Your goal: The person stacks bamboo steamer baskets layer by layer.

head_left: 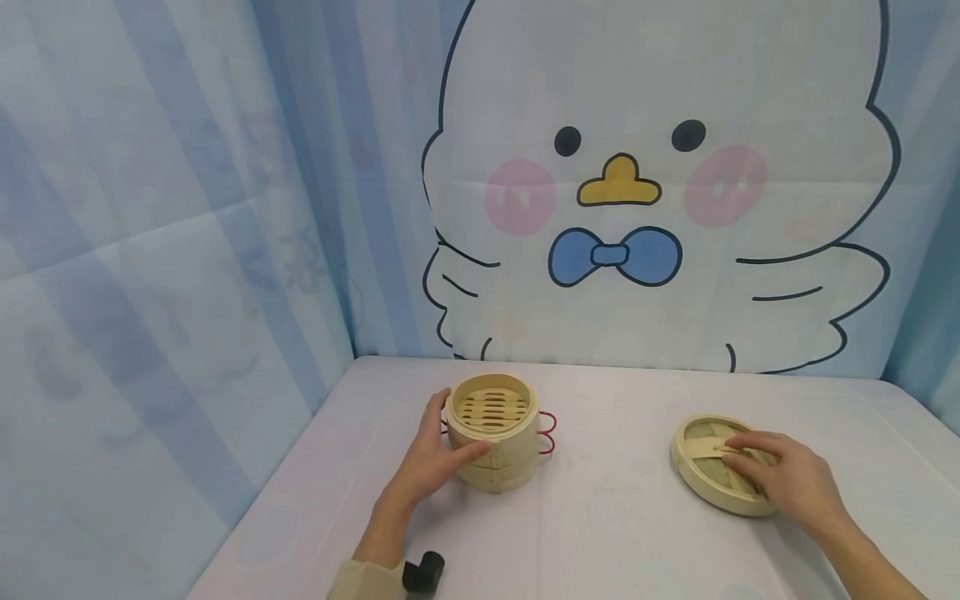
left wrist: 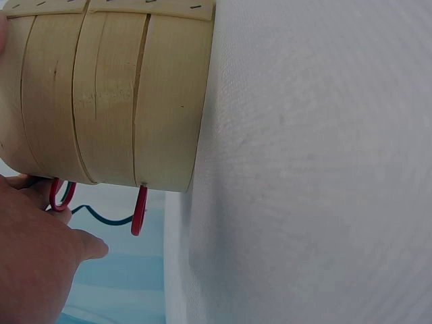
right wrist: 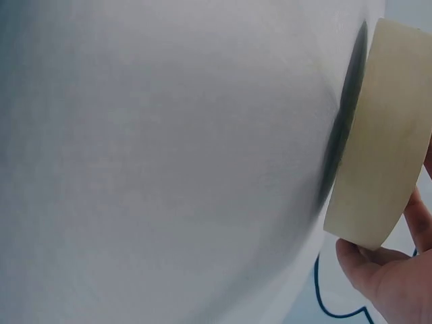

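Observation:
A round two-tier bamboo steamer [head_left: 517, 460] stands on the table left of the middle, its slatted top tier uncovered. My left hand [head_left: 427, 468] grips it from the left, thumb across the front and fingers round the far side. In the left wrist view, fingers lie by a red loop handle [left wrist: 138, 210] on the steamer's side [left wrist: 108, 94]. Farther right, my right hand [head_left: 801, 485] pinches the woven bamboo lid [head_left: 699, 433] near the cord at its middle. The right wrist view has the lid's rim [right wrist: 385, 128] tilted, with a dark shadow under it.
A white cloth covers the table [head_left: 600, 533]. Behind it hangs a curtain [head_left: 622, 325] with a cartoon bird, and a blue-and-white striped curtain [head_left: 150, 250] closes the left side. Red loops [head_left: 549, 433] stick out from the steamer's right side.

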The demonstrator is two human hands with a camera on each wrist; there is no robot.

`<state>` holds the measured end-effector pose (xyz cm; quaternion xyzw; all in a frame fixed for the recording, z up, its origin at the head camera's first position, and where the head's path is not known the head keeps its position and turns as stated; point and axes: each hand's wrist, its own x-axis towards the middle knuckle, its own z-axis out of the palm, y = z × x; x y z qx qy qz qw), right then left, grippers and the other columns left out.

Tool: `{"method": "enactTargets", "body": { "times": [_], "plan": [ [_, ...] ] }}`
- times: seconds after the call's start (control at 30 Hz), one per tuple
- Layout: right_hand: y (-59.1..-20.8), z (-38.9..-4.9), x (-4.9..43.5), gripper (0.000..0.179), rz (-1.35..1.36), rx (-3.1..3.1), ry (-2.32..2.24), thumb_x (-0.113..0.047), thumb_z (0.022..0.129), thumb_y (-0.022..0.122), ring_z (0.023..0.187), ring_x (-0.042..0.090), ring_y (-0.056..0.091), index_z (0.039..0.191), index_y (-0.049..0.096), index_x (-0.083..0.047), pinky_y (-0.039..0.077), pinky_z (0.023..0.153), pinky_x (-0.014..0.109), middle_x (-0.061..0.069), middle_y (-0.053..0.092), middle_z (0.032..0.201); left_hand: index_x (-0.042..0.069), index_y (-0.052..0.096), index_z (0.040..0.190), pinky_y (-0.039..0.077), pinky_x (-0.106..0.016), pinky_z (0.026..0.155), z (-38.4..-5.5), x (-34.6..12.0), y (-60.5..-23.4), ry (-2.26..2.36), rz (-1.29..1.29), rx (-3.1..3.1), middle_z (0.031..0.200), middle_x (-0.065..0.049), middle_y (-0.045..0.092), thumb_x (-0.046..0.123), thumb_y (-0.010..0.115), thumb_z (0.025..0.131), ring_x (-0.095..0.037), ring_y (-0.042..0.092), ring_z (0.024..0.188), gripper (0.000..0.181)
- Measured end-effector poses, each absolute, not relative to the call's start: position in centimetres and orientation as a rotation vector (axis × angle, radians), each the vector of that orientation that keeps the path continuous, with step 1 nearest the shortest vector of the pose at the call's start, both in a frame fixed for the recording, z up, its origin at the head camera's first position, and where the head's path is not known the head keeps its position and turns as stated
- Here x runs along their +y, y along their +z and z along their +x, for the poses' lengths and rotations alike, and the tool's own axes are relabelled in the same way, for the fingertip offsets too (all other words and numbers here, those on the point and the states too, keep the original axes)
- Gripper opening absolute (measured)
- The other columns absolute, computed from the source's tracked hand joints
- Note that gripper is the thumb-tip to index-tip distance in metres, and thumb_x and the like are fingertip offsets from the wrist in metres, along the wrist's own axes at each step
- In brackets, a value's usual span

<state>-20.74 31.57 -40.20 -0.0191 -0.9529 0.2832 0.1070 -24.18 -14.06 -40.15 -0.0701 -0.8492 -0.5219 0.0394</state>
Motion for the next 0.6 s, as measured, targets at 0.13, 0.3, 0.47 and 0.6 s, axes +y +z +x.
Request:
{"method": "enactTargets", "body": {
  "times": [0.13,0.3,0.47,0.6],
  "plan": [
    [-40.2,-20.7,31.4,0.047,-0.038,-2.773,0.817,-0.039,0.095,0.070,0.123,0.062,0.041,0.117,0.070,0.003,0.036,0.096,0.072,0.036,0.053,0.133,0.008,0.018,0.160,0.021,-0.067,0.114,-24.1,-13.9,-40.1,-1.606,-0.209,-2.599,0.165,-0.017,0.019,0.046,0.086,0.078,-0.040,0.021,0.149,0.112],
    [-40.0,-20.7,30.9,0.044,-0.015,-2.728,0.807,-0.037,0.095,0.072,0.122,0.061,0.043,0.115,0.071,0.002,0.036,0.096,0.072,0.035,0.054,0.132,0.010,0.018,0.160,0.021,-0.067,0.114,-24.1,-14.0,-40.1,-1.609,-0.201,-2.599,0.165,-0.016,0.019,0.046,0.086,0.078,-0.040,0.022,0.149,0.112],
    [-39.7,-20.8,30.3,0.039,0.006,-2.678,0.817,-0.033,0.094,0.074,0.122,0.060,0.044,0.113,0.073,0.001,0.037,0.095,0.072,0.034,0.056,0.131,0.011,0.019,0.160,0.022,-0.067,0.114,-24.1,-14.0,-40.1,-1.607,-0.197,-2.605,0.165,-0.016,0.020,0.046,0.086,0.079,-0.040,0.023,0.148,0.112],
    [-39.3,-20.8,30.0,0.036,0.021,-2.642,0.809,-0.029,0.093,0.075,0.121,0.060,0.046,0.112,0.073,0.002,0.037,0.095,0.071,0.034,0.057,0.129,0.010,0.018,0.160,0.022,-0.067,0.113,-24.1,-14.0,-40.1,-1.603,-0.210,-2.607,0.165,-0.017,0.020,0.045,0.086,0.079,-0.041,0.023,0.148,0.111]
  ]
}}
